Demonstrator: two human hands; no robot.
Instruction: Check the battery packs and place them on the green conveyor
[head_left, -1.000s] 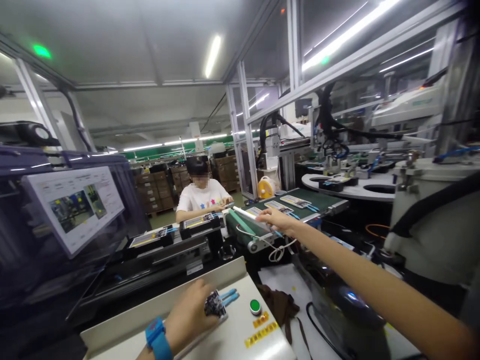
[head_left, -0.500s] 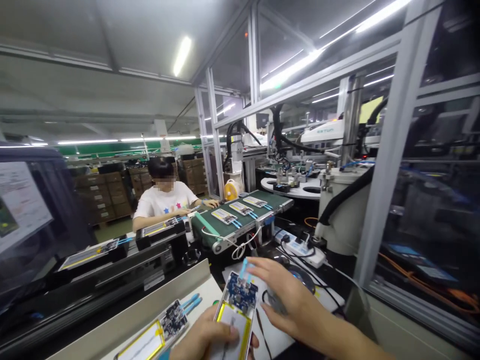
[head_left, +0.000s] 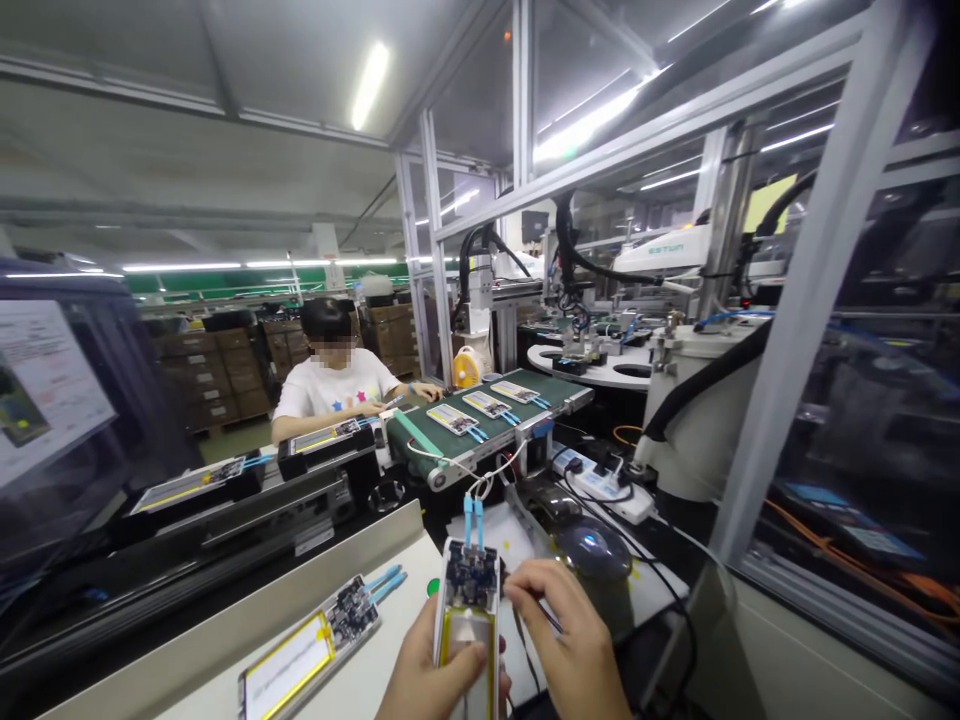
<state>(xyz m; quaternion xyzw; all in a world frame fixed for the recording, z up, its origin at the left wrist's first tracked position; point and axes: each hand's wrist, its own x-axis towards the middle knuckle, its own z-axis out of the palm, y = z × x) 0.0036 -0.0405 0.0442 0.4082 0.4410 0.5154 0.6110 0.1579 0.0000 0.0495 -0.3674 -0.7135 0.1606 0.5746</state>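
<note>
Near centre: battery-and-circuit-board unit (head_left: 471, 580) is gripped by left hand (head_left: 426, 668) | right hand (head_left: 576, 645) is curled beside it, contents unclear | risk: blue plugs (head_left: 469, 522) could be loosened by finger contact

right hand (head_left: 574, 640) now down from the blue tabs (head_left: 474, 520) to beside the device (head_left: 471, 580), fingertips drawn together

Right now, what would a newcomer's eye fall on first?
Probably the opened gadget in the left hand, with two bright blue tabs at its top. Next, the green belt beyond, carrying three similar gadgets, and the white machine arm behind the metal frame at right.
</note>
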